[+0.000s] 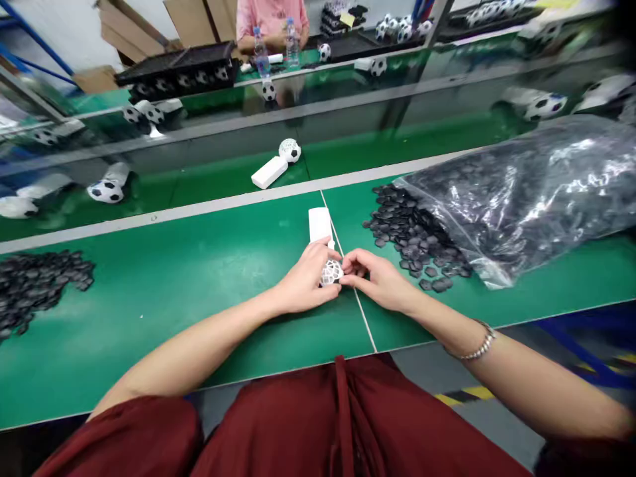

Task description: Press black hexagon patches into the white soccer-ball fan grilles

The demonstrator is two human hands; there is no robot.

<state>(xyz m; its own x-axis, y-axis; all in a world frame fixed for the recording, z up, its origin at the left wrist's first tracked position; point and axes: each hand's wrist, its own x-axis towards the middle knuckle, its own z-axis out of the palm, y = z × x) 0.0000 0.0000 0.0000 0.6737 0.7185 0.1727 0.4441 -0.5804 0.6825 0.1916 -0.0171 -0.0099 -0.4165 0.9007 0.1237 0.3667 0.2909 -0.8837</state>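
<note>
My left hand (pixel 307 281) grips small white lattice-ball fan head (pixel 331 272), steady over green worktop (pixel 149 298). My right hand (pixel 377 278) pinches black piece at it; better seat squarely, press evenly.

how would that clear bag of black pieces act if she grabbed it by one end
The clear bag looks thin and crinkled, so it would probably sag and flop. It is full, so likely heavy for its size. Black pieces already lie loose at its open mouth, so more may spill.

Bright even light; bag (pixel 527 192) glare; edges warped, blurred.
</note>
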